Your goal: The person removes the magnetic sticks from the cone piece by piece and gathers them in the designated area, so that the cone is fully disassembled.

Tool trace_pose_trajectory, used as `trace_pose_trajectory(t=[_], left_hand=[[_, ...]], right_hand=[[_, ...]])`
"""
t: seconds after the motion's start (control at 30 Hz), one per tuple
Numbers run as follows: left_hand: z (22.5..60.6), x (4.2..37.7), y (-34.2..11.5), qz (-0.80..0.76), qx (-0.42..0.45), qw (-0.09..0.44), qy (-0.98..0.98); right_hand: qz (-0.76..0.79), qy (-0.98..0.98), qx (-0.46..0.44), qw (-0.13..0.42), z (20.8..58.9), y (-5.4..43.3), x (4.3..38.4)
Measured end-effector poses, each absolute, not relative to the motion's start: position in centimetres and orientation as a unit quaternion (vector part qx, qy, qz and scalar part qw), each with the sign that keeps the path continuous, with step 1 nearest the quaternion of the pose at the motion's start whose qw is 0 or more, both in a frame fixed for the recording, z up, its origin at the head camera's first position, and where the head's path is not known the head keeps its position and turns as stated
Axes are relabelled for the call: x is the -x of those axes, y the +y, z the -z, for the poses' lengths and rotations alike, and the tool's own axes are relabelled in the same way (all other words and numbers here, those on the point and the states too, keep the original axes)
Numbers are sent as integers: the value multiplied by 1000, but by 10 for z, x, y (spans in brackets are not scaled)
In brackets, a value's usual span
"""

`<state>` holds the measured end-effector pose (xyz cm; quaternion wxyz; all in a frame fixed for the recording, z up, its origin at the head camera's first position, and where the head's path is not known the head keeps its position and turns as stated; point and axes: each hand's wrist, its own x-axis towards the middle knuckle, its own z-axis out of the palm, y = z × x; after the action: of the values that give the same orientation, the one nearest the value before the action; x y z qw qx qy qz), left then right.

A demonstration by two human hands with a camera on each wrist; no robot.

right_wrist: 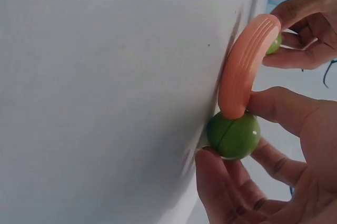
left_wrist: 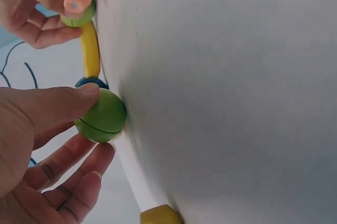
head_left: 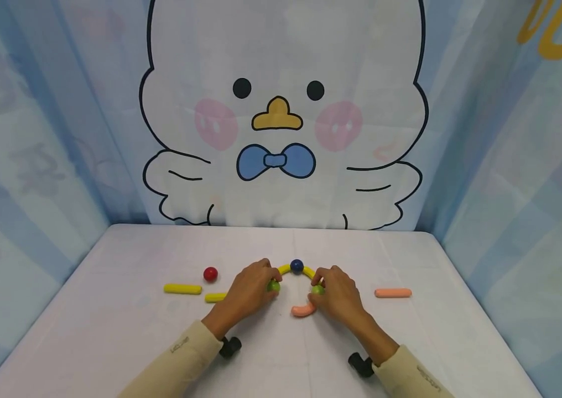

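A blue ball (head_left: 297, 266) joins two curved yellow rods, the left yellow rod (head_left: 285, 269) and the right yellow rod (head_left: 308, 271), in an arch on the table. My left hand (head_left: 248, 288) pinches the left green ball (left_wrist: 102, 116) between thumb and fingers at the left end of the arch. At the other end, my right hand (head_left: 338, 296) pinches the right green ball (right_wrist: 234, 134). From that ball a curved orange rod (right_wrist: 247, 66) bends toward the left; its far end touches no ball in the head view. Fingers partly cover both green balls there.
A red ball (head_left: 210, 274) and a straight yellow rod (head_left: 182, 288) lie on the white table (head_left: 87, 331) at left. Another yellow rod (head_left: 215, 297) is partly behind my left arm. A straight orange rod (head_left: 393, 293) lies at right. Printed curtains (head_left: 281, 204) surround the table.
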<state>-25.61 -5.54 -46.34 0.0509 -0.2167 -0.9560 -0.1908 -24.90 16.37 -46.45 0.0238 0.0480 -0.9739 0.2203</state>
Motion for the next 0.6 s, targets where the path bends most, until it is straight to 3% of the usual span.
trace_pose_trajectory(t=[0.6], left_hand=[[457, 278, -71, 168, 198, 60, -964]], right_hand=[[-175, -984, -25, 23, 461, 170, 255]])
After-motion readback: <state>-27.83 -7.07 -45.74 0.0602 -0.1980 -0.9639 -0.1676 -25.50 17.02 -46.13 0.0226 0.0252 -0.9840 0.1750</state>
